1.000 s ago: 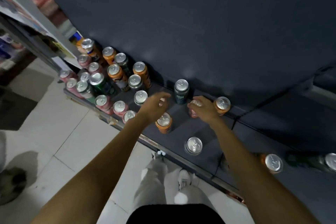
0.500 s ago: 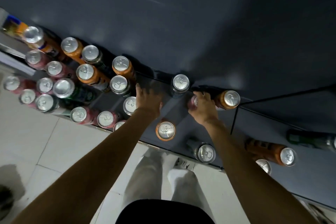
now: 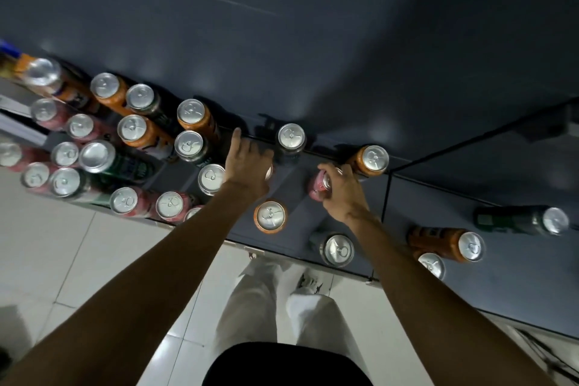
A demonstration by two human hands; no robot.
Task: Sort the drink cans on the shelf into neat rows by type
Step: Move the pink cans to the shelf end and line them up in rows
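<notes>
Many drink cans stand on a dark grey shelf (image 3: 507, 294). My right hand (image 3: 343, 189) grips a pink can (image 3: 315, 186), which tilts to the left, just left of an upright orange can (image 3: 372, 159). My left hand (image 3: 247, 163) lies over another can (image 3: 269, 172) with the index finger stretched toward the back wall; only a sliver of that can's rim shows. Between my hands at the back stands a dark can (image 3: 291, 136). An orange can (image 3: 270, 215) stands near the front edge. Mixed orange, pink and dark green cans crowd the left end (image 3: 133, 128).
A dark can (image 3: 337, 250) stands at the front edge. To the right, an orange can (image 3: 445, 243) and a dark green can (image 3: 520, 219) appear to lie on their sides, beside another can top (image 3: 432, 264). Below are the tiled floor (image 3: 62, 247) and my legs.
The view has swung left and closer. My left hand has reached further back past the orange can. My right hand has stayed on the pink can.
</notes>
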